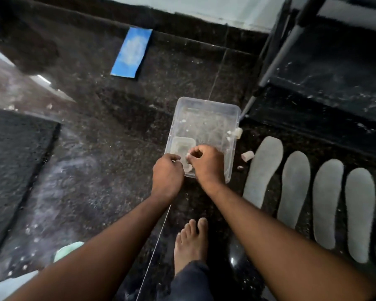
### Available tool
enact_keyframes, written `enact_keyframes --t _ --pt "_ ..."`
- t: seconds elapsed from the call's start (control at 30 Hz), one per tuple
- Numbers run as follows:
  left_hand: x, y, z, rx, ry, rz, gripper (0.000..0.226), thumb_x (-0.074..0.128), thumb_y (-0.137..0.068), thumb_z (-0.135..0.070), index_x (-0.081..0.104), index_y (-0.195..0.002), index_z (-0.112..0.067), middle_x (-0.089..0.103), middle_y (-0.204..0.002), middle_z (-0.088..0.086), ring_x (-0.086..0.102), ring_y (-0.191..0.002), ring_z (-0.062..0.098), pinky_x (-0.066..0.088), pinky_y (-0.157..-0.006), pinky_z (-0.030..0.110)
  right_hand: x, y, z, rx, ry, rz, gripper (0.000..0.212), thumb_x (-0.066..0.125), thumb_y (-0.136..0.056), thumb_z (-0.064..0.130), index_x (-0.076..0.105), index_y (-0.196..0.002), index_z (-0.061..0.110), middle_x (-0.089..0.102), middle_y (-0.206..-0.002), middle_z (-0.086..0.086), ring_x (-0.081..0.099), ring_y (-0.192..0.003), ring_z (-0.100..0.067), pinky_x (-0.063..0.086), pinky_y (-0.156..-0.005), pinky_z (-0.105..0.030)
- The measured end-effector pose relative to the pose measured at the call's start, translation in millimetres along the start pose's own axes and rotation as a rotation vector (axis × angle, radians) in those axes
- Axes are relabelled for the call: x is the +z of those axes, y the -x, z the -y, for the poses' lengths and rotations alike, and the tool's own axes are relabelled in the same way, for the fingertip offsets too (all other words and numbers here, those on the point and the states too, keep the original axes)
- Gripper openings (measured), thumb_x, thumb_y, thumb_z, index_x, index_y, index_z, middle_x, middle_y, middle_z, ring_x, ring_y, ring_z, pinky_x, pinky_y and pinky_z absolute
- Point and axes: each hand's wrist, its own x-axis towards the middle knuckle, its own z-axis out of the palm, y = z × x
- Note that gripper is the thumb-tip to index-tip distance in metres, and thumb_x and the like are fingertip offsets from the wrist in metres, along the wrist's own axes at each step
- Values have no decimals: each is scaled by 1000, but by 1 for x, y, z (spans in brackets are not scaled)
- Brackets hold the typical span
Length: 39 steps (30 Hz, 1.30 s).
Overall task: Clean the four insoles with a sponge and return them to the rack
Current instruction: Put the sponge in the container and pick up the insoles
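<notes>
Both hands over the near end of a clear tub on the dark floor. Left hand curled, fingers bent in toward the right; whether anything sits in that grip, cannot tell. Right hand also curled, fingertips pinching something small and pale just between the two hands; too blurred to name, possibly the sponge. Inside the tub, just beyond the grip, a smaller clear box, and cloudy water or film across the bottom.

Four grey insoles flat on the floor to the right of the right grip, side by side, toes away from the person, none touching a hand. Nearest one just beside the tub's right wall; the other three step farther right and nearer the person.

Two small pale pieces on the floor between tub and first insole, right of the grip. Rack, black with a grey leg, beyond and right of the insoles, well apart from the hands. Blue sheet far beyond the left grip, against the wall base. Bare foot below the hands, between the forearms.
</notes>
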Motion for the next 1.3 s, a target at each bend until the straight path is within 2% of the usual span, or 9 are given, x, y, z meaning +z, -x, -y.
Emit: enact_keyframes --t 0.1,0.3,0.47,0.73,0.87,0.97,1.13,1.23,1.3 --pt "1 -10 8 -12 20 4 27 54 -98 -12 70 -121 -11 73 -117 12 65 -112 26 46 -96 32 20 -6 -3 -42 121 39 7 78 -72 19 71 -76 18 69 -79 -3 64 -82 -20 54 -73 -33" --pt "8 -20 18 -14 -14 1 27 54 -98 -11 68 -121 -9 73 -115 14 65 -112 30 44 -94 31 25 -15 -2 -140 293 112 4 74 -78 14 73 -81 11 67 -94 -8 54 -101 -25 47 -79 -32" --pt "8 -20 19 30 -72 -11 29 52 -99 -13 70 -122 -11 71 -121 15 64 -117 32 47 -102 37 13 -13 -5 -144 222 73 9 63 -78 6 71 -80 10 65 -93 -9 60 -92 -27 52 -73 -33" --pt "39 9 -8 181 -161 87 26 55 -102 -15 71 -121 -7 73 -116 18 65 -113 35 45 -92 35 -71 17 -68 -89 206 -81 8 63 -84 12 71 -84 10 64 -91 -9 61 -88 -28 51 -77 -38" --pt "71 29 -34 256 -192 186 25 56 -102 -14 73 -119 -8 74 -114 18 66 -113 35 43 -87 33 -121 26 -99 -13 246 -170 8 64 -85 12 71 -84 9 66 -92 -9 62 -87 -27 51 -79 -39" --pt "98 41 -48 271 -214 255 22 58 -101 -17 75 -116 -12 75 -111 13 68 -109 30 40 -79 28 -150 32 -124 46 237 -230 9 63 -84 8 64 -75 9 63 -83 -9 61 -78 -27 52 -71 -44" --pt "133 56 -68 276 -202 266 18 62 -99 -11 77 -109 -9 76 -110 13 69 -109 30 39 -79 23 -182 40 -157 172 191 -295 10 62 -82 5 70 -79 9 69 -87 -8 65 -82 -24 52 -72 -33" --pt "155 48 -69 229 -167 291 19 63 -95 -14 76 -82 -21 78 -91 11 75 -88 31 58 -80 35 -195 43 -175 290 169 -291 13 59 -84 5 72 -81 9 71 -86 -7 66 -82 -23 54 -72 -34" --pt "169 40 -62 206 -175 293 19 64 -91 -15 76 -78 -18 78 -81 10 76 -78 30 63 -75 46 -199 42 -188 388 194 -301 15 57 -87 10 72 -85 8 71 -89 -8 67 -84 -26 56 -71 -35"
